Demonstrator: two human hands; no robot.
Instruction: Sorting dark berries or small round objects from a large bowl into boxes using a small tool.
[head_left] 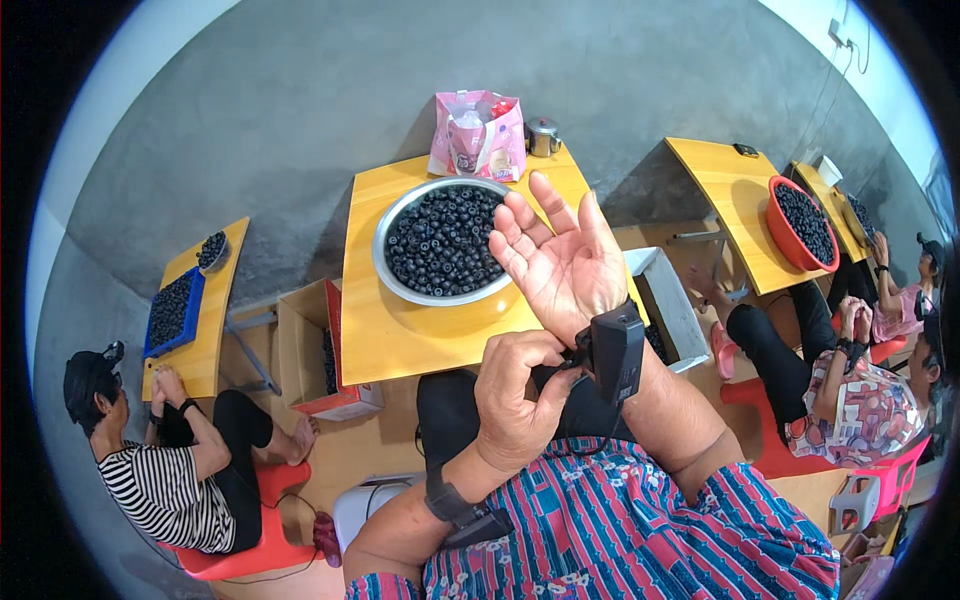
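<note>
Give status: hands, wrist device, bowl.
Right hand open, palm up, empty. Left hand gripping black wrist device on right wrist. Bowl of dark berries untouched on yellow table.

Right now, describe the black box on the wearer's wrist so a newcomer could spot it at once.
Start at the yellow table in the middle, with its big metal bowl of dark berries. Just right of the bowl the right hand is raised, palm open. The black box is strapped at that wrist, with the left hand pinching its edge; unlike the flat band on the left wrist, it stands out.
</note>
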